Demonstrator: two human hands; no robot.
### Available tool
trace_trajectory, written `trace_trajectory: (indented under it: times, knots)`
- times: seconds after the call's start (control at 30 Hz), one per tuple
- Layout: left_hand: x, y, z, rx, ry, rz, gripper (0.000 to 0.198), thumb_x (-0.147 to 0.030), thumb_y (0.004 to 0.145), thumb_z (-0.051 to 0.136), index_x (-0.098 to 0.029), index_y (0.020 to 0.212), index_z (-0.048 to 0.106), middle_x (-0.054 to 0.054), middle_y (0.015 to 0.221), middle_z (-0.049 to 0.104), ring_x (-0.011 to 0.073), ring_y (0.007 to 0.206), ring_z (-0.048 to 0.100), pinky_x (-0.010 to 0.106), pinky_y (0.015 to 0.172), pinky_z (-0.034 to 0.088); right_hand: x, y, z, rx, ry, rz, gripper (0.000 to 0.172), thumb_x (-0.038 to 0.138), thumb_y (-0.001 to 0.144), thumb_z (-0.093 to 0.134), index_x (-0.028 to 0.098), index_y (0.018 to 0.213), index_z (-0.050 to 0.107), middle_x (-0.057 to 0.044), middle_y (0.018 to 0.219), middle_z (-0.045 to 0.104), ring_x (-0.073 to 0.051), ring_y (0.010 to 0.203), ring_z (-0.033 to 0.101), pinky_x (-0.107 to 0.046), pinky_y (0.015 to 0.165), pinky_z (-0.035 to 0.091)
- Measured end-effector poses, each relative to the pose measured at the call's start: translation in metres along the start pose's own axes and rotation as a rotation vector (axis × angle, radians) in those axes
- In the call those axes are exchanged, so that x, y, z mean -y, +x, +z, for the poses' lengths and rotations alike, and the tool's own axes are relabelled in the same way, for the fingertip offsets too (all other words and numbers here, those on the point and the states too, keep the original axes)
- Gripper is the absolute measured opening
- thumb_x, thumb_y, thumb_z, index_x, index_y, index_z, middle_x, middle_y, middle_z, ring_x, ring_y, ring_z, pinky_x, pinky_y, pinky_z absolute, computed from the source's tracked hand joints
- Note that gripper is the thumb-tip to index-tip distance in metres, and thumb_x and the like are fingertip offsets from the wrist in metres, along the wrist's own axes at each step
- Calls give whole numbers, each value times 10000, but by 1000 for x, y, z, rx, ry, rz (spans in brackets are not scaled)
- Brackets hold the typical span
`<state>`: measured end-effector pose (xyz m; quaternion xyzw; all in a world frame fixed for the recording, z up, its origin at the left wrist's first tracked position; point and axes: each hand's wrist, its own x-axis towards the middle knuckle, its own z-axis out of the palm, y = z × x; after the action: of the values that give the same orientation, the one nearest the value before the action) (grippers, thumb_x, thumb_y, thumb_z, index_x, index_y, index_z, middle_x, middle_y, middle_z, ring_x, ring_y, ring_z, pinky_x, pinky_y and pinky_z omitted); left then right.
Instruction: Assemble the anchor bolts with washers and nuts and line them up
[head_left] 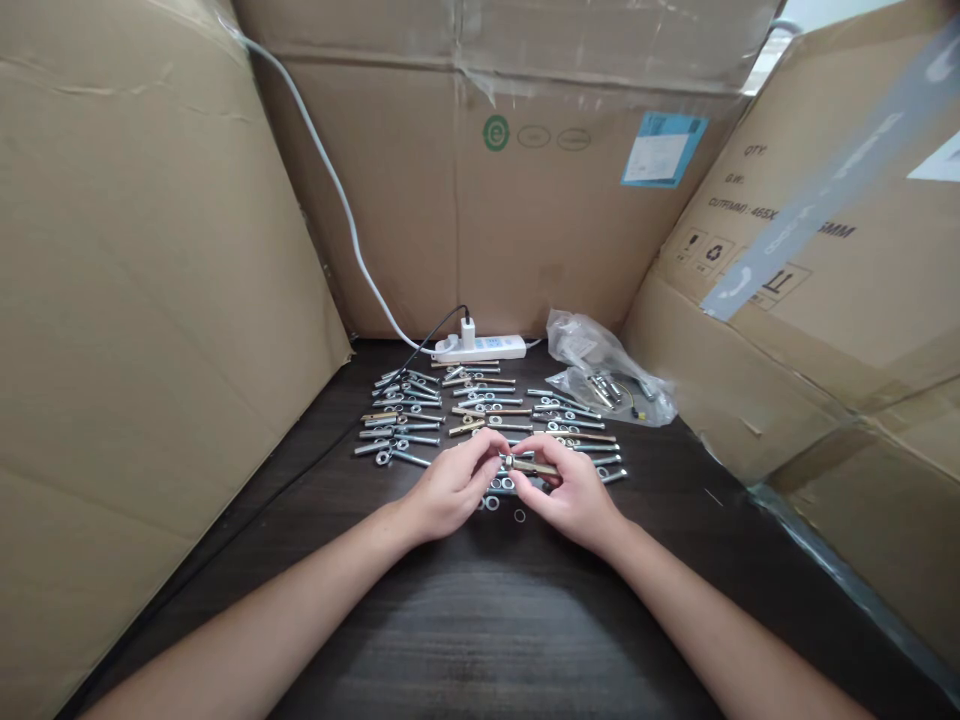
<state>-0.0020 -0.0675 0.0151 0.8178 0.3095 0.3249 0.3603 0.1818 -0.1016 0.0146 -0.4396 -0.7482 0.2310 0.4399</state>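
Between my hands is a brass-coloured expansion bolt (534,467) with a hex nut (509,462) at its left end. My right hand (574,490) is closed around the bolt's sleeve, thumb below and fingers above. My left hand (454,487) is closed in a pinch at the nut end, its fingertips touching or very near the nut. Just below my fingers lie washers (492,503) and a thin ring (520,516). Behind my hands, rows of bolts, sleeves, nuts and washers (409,403) cover the dark table; my hands hide some of them.
A white power strip (491,347) with a plugged-in charger (468,332) stands at the back. Its black cable (300,472) runs across the table to the left. A clear plastic bag (611,370) with metal parts lies back right. Cardboard walls (525,230) enclose three sides.
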Motion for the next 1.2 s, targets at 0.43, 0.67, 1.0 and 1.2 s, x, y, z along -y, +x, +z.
trace_trajectory:
  times: [0.43, 0.67, 1.0, 1.2]
  knots:
    - [-2, 3, -3, 98, -46, -34, 327, -352, 957, 330, -161, 737, 478, -17, 683, 461, 112, 640, 425, 221, 591, 351, 4, 2, -3, 12, -7, -22, 185, 203, 781, 592, 196, 965, 591, 11, 741, 609, -102, 584, 544, -197, 511, 435]
    - [0, 0, 0, -1, -14, -12, 171, -297, 940, 389, -172, 875, 486, -11, 770, 504, 114, 691, 462, 224, 630, 376, 3, 1, -3, -8, -12, -16, 172, 220, 773, 597, 199, 943, 587, 15, 714, 602, -104, 555, 535, -204, 498, 434]
    - [1, -1, -2, -59, 121, 118, 109, -207, 910, 424, -181, 928, 529, 6, 813, 504, 112, 689, 445, 223, 629, 368, 3, 0, -2, -27, -23, 1, 170, 213, 754, 608, 191, 923, 594, 24, 677, 575, -94, 532, 516, -188, 476, 424]
    - [0, 0, -2, -46, 130, 118, 155, -218, 929, 399, -191, 1006, 532, 14, 850, 526, 120, 713, 467, 229, 654, 380, 0, -1, -2, -26, -17, -5, 170, 233, 764, 612, 193, 928, 594, 15, 699, 583, -105, 564, 540, -198, 507, 457]
